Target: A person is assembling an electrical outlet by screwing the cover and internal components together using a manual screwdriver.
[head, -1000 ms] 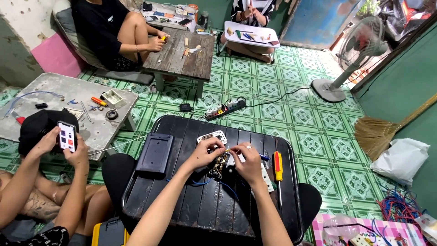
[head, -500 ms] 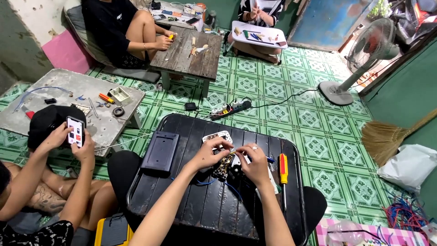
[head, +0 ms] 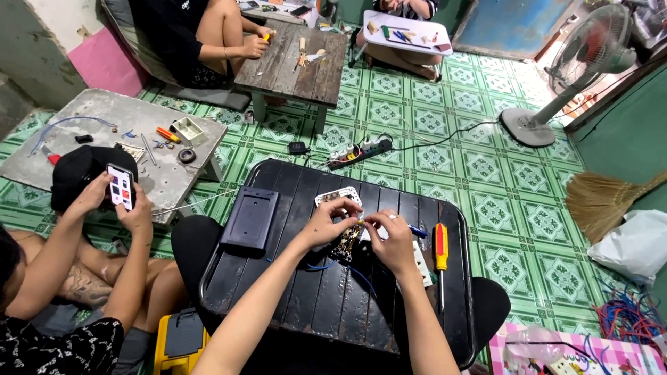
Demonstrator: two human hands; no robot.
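A small electrical socket module (head: 347,241) with brass contacts sits near the middle of a black slatted table (head: 292,305); the left hand (head: 326,223) pinches its upper edge, the right hand (head: 390,239) pinches a wire end against it; blue wire (head: 361,278) trails below. A steady hold on the module seems wise. A red-handled screwdriver (head: 440,251) lies just right; a dark faceplate (head: 250,217) lies left.

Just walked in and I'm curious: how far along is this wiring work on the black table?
Done, it seems: a dark faceplate lies set aside, and a white socket part rests beyond the hands. In hand: the left hand and right hand pinch a small electrical module with blue wire attached. Left: the red-handled screwdriver lies unused, and nothing looks closed up.
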